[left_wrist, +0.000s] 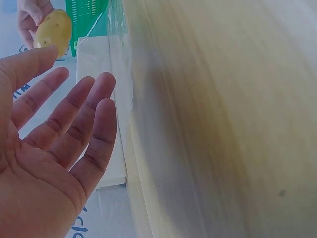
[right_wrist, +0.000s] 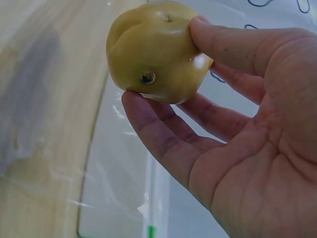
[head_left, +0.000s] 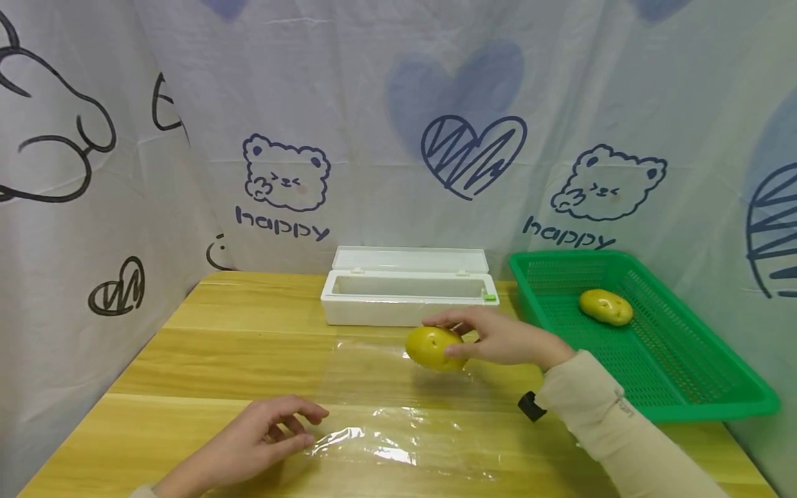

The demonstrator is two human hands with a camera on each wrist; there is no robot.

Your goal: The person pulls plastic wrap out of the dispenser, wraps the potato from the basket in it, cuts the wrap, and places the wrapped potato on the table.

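Note:
My right hand grips a yellow potato between thumb and fingers, holding it above a sheet of clear plastic wrap. In the right wrist view the potato shows a dark eye on its smooth skin. The wrap lies spread on the wooden table, wrinkled and shiny along its near part. My left hand is beside the left near edge of the wrap, its fingers relaxed and apart with nothing between them. Whether its fingertips touch the film I cannot tell. The left wrist view shows that palm bare.
Behind the wrap stands a white wrap dispenser box with its lid raised and a green slider at its right end. A green basket on the right holds another potato. Printed cloth hangs behind the table.

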